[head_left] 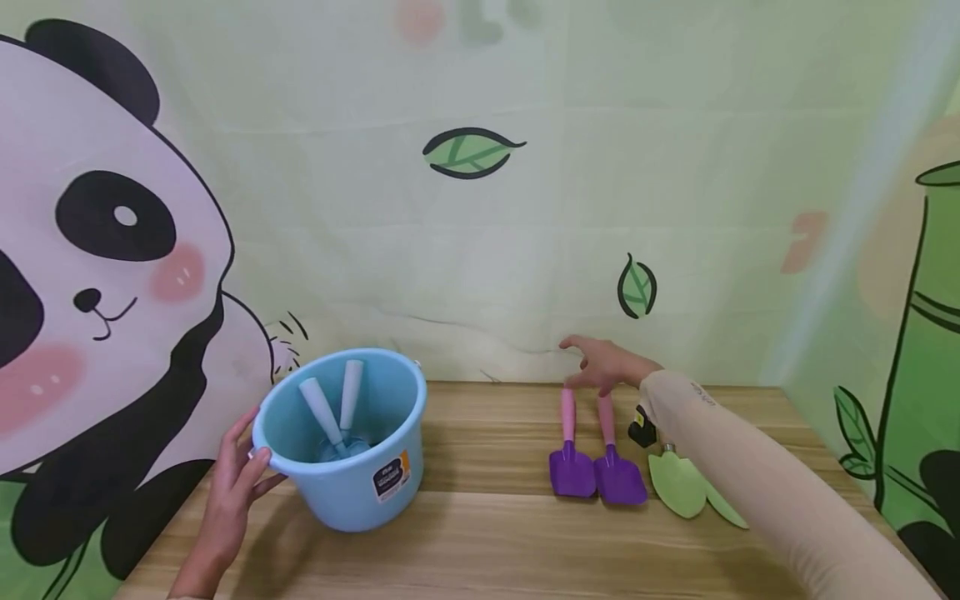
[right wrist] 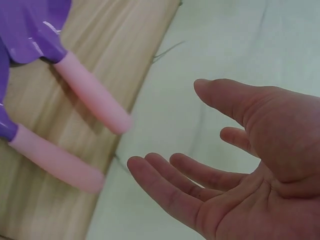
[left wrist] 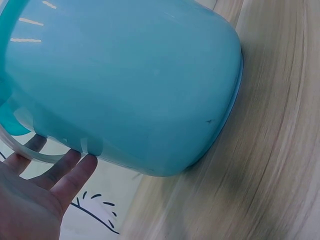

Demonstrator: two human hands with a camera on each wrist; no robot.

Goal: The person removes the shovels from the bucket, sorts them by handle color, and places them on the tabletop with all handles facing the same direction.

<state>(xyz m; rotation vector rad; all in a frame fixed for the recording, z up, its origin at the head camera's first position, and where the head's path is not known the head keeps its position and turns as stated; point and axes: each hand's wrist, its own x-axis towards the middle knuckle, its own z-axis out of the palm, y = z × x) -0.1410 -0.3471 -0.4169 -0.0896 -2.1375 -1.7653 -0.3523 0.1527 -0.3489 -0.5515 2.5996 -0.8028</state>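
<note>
In the head view, a light blue bucket [head_left: 352,500] stands at the left of the table with two light-handled blue tools [head_left: 350,396] inside. My left hand [head_left: 228,492] rests against its left side, thumb at the rim. The left wrist view shows spread, fairly straight fingers [left wrist: 75,180] touching the bucket's outer wall [left wrist: 135,90] beside its pale handle [left wrist: 30,152]. My right hand [head_left: 606,365] hovers at the table's back edge with spread fingers, holding nothing. Just below it lie two purple shovels [head_left: 573,473] with pink handles [right wrist: 95,95], apart from the hand in the right wrist view.
Right of the purple shovels lie green trowels [head_left: 677,485], partly hidden under my right sleeve [head_left: 772,483], with a black handle end [head_left: 642,429] near them. A printed cloth backdrop [head_left: 487,267] with a panda rises behind the wooden table [head_left: 480,542].
</note>
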